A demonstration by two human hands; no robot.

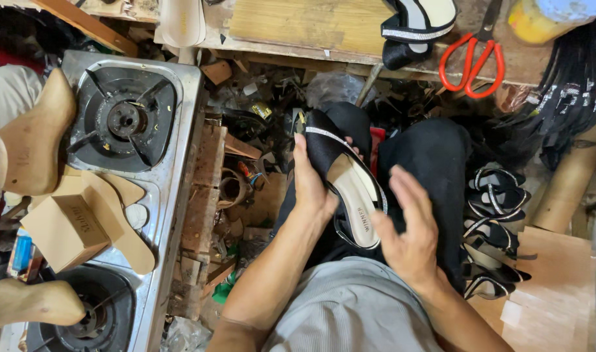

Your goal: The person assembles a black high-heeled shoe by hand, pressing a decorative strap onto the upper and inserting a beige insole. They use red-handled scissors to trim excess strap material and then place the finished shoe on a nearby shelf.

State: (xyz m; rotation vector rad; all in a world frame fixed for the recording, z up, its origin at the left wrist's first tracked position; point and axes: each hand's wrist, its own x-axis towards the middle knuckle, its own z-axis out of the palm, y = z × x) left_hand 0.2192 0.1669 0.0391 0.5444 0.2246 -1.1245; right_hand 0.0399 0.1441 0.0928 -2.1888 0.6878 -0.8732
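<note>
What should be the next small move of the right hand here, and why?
Probably bring the right hand onto the heel end of the black slipper. The left hand grips only its side, while the right hand is open just beside the insole, touching nothing firmly.

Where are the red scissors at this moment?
In the head view, the red scissors lie at the upper right on the wooden bench, just right of a black shoe and left of a yellow container.
</note>
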